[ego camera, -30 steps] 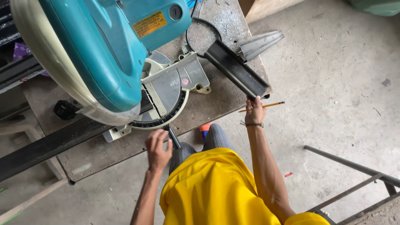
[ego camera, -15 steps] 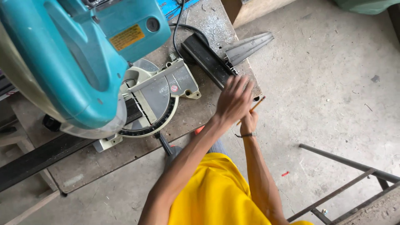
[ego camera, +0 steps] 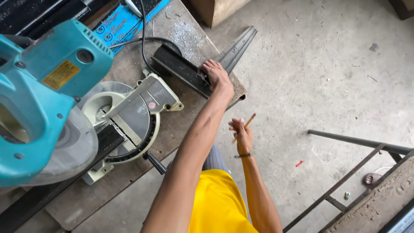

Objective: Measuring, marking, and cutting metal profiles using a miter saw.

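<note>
— While the teal mitre saw (ego camera: 47, 99) fills nine o'clock on the workbench (ego camera: 181, 34), what has changed?
— The dark steel bar (ego camera: 179, 69) at twelve o'clock is now pressed by the left hand (ego camera: 215, 77), reached across since a second ago; a pencil (ego camera: 246, 126) is pinched in the right hand (ego camera: 242, 137).

Floor: grey concrete floor (ego camera: 327, 64) below me, stained, cracked, scattered with small debris, in even daylight.
Counter: my worn, dusty wooden counter (ego camera: 181, 125), running diagonally at my left.
Frame: dark welded metal frame (ego camera: 345, 181) at my lower right, over the floor.
Box: brown wooden box (ego camera: 215, 11) at the top edge.
Speck: small red scrap (ego camera: 298, 164) on the concrete.
</note>
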